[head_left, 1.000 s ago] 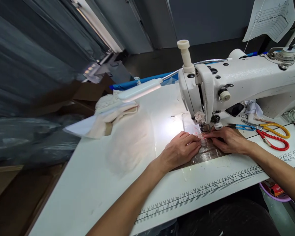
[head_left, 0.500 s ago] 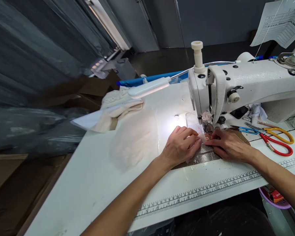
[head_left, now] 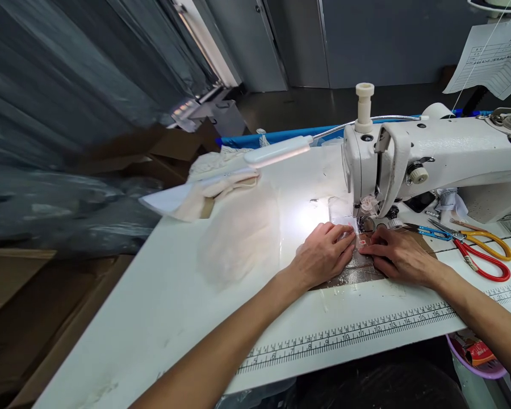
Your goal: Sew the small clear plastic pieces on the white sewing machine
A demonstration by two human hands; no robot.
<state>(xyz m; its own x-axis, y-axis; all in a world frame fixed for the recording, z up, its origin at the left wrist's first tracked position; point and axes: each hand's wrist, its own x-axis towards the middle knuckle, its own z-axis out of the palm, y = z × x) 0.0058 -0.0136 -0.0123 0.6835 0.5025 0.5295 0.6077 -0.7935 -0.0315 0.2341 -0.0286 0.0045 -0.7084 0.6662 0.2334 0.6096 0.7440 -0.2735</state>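
My left hand (head_left: 323, 254) and my right hand (head_left: 395, 254) lie side by side on the white table, fingertips meeting on a small clear piece with pink marks (head_left: 360, 241). That piece sits just in front of the presser foot (head_left: 367, 222) of a white sewing machine (head_left: 434, 156). Both hands have fingers curled down, pressing the piece flat onto a dark taped patch (head_left: 357, 272) of the table.
A pale cream fabric heap (head_left: 234, 227) lies left of the hands under a lamp bar (head_left: 276, 153). Blue snips (head_left: 428, 230) and red and yellow scissors (head_left: 483, 253) rest to the right. A ruler strip (head_left: 366, 332) runs along the front edge. Cardboard boxes (head_left: 153, 153) stand far left.
The view has shifted so the machine and hands sit further right in frame. Both hands stay on the small piece at the presser foot, with only slight finger movement.
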